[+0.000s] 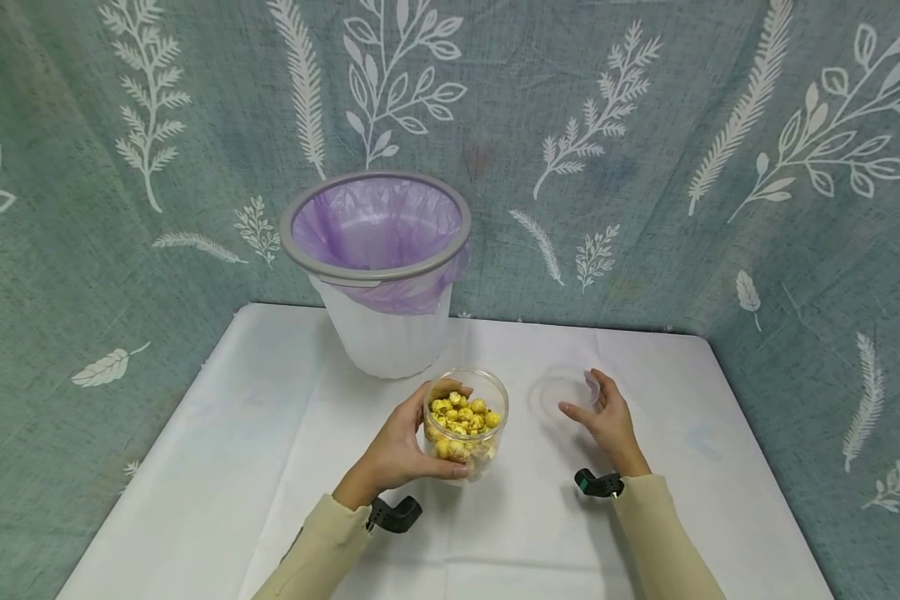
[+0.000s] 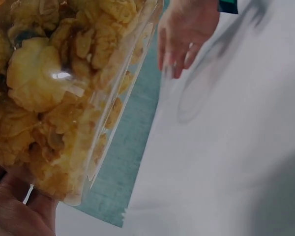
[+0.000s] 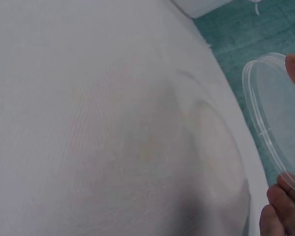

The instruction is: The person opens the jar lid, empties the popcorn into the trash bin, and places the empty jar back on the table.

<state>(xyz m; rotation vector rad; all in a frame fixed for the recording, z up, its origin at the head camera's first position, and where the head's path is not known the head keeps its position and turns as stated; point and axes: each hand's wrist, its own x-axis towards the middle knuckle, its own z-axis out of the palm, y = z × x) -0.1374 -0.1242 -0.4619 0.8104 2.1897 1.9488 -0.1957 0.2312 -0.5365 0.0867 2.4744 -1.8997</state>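
Observation:
My left hand [image 1: 399, 443] grips a clear round plastic jar [image 1: 489, 388], its fingers round the far side and the thumb along the near side. Yellow popcorn [image 1: 465, 421] fills much of the jar, whose top is uncovered. Up close in the left wrist view, the popcorn [image 2: 37, 73] shows through the clear wall. To the right, my right hand [image 1: 607, 423] holds a clear round lid [image 3: 265, 110] by its edge between thumb and fingers. The lid is tilted up, apart from the jar, and its transparent outline is faint in the head view.
Behind the jar stands a whitish bin [image 1: 390, 337] with a grey rim and a purple bag [image 1: 375, 221] lining it. A white cloth [image 1: 525, 533] covers the table. Green leaf-patterned fabric [image 1: 495, 108] hangs at the back and both sides.

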